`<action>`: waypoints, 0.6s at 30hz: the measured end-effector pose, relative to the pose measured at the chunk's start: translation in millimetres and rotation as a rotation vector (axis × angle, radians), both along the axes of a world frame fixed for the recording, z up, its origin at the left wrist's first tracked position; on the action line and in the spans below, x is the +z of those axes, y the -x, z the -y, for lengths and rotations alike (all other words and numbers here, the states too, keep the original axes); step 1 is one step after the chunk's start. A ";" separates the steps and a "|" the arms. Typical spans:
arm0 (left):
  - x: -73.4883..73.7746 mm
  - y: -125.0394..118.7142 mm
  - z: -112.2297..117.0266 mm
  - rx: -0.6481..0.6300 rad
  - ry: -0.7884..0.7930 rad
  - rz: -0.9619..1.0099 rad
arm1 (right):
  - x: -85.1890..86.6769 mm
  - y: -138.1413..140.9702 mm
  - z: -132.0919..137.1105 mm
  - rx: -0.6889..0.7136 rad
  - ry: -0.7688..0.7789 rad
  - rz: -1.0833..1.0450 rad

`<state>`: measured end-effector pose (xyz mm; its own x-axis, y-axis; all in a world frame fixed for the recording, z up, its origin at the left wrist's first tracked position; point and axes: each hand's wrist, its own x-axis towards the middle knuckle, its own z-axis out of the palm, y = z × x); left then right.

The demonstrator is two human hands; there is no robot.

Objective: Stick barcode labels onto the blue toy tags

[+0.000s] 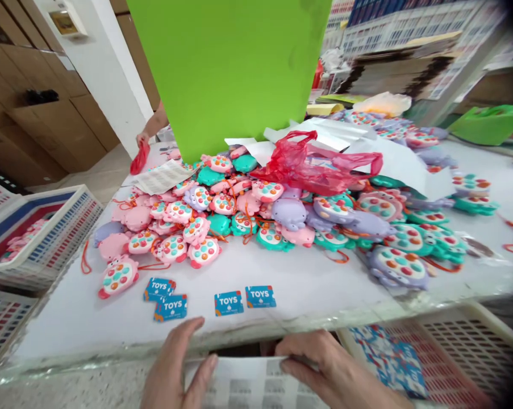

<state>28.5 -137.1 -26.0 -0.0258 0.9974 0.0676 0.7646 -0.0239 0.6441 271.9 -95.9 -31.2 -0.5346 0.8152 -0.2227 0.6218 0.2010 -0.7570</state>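
A white sheet of printed labels (243, 386) is at the bottom of the view, its lower part cut off. My left hand (175, 366) grips its left side, the thumb over the top left corner and the index finger raised apart from it. The fingers of my right hand (324, 363) are closed on the sheet's upper right edge. Just beyond, on the white table (90, 324), lie several blue "TOYS" cards (229, 303). Farther back is a heap of pink, purple and green animal-shaped bubble toys (205, 250) with orange cords.
A red plastic bag (307, 165) and white papers (409, 165) lie on the heap. A tall green board (239, 74) stands behind it. Another person's hand (143, 138) holds a red bag at the far left. Plastic baskets (55, 233) flank the table; one (464, 329) holds packs.
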 end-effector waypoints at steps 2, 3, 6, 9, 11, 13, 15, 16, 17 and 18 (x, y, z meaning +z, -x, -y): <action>3.8 -12.2 -5.9 -0.226 -0.178 -0.222 | -1.4 -0.2 1.2 0.006 -0.035 0.013; 4.7 -19.6 -8.4 -0.348 -0.206 -0.317 | -2.0 -0.1 2.0 0.007 -0.053 0.019; 6.0 -41.4 -15.4 -0.525 -0.037 -0.460 | -3.1 0.3 4.3 0.023 -0.099 -0.002; 8.6 -54.1 -22.3 -0.516 0.154 -0.402 | -4.4 2.0 6.8 0.054 -0.251 -0.046; 9.6 -56.8 -26.1 -0.486 0.244 -0.318 | -5.2 4.0 8.5 0.068 -0.426 -0.061; 8.2 -56.9 -27.5 -0.429 0.299 -0.254 | -5.9 6.1 10.0 0.051 -0.579 -0.083; 5.0 -55.9 -26.0 -0.379 0.303 -0.201 | -7.4 7.5 10.9 0.040 -0.659 -0.131; 3.3 -55.3 -24.4 -0.363 0.292 -0.175 | -8.8 7.9 11.1 0.038 -0.686 -0.163; 1.7 -54.7 -22.4 -0.353 0.280 -0.152 | -10.6 8.1 11.3 0.034 -0.712 -0.198; 0.5 -54.0 -20.4 -0.344 0.269 -0.130 | -12.6 8.2 11.4 0.035 -0.730 -0.224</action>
